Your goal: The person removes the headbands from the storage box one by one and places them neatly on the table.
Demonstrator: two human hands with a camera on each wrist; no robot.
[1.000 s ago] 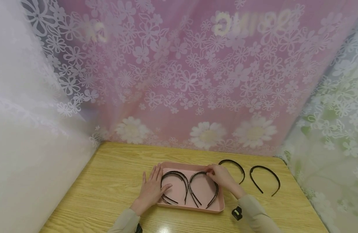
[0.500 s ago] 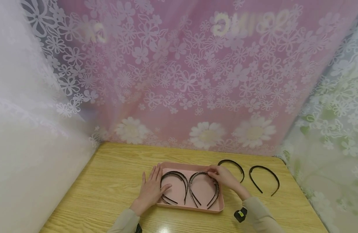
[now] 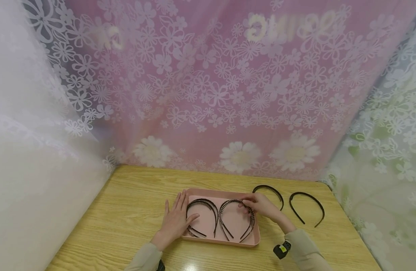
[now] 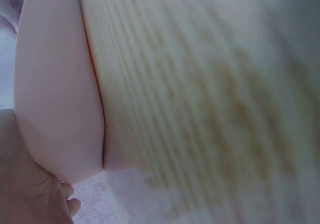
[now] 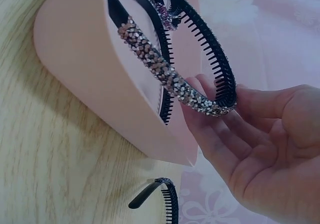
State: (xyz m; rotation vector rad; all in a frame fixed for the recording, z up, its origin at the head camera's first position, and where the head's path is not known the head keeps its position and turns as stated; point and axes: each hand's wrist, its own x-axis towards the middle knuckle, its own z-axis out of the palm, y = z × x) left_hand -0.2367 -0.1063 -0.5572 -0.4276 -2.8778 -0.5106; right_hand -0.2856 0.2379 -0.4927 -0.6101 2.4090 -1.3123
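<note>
A pink tray (image 3: 221, 244) stands on the table with several black toothed headbands in it. My left hand (image 3: 174, 220) rests on the tray's left side, fingers straight and thumb reaching over the rim. Close to that thumb lie overlapping headbands (image 3: 214, 212) in the left half. At the tray's right side, my right hand (image 3: 263, 207) pinches the top of a headband (image 5: 172, 82) between thumb and fingers. The right wrist view shows glittering stones along its outer face and teeth inside. More headbands sit beneath and beside it, partly hidden.
Two dark headbands lie on the wooden table (image 3: 133, 210) right of the tray: a toothed headband (image 3: 277, 194) partly behind my right hand, and another headband (image 3: 311, 195) farther right. A pink flowered curtain (image 3: 194, 150) hangs behind the table's far edge.
My right hand and forearm have shifted slightly to the right, and the pinched headband sits more evenly over the others in the tray's right half. My left hand has stayed put.
</note>
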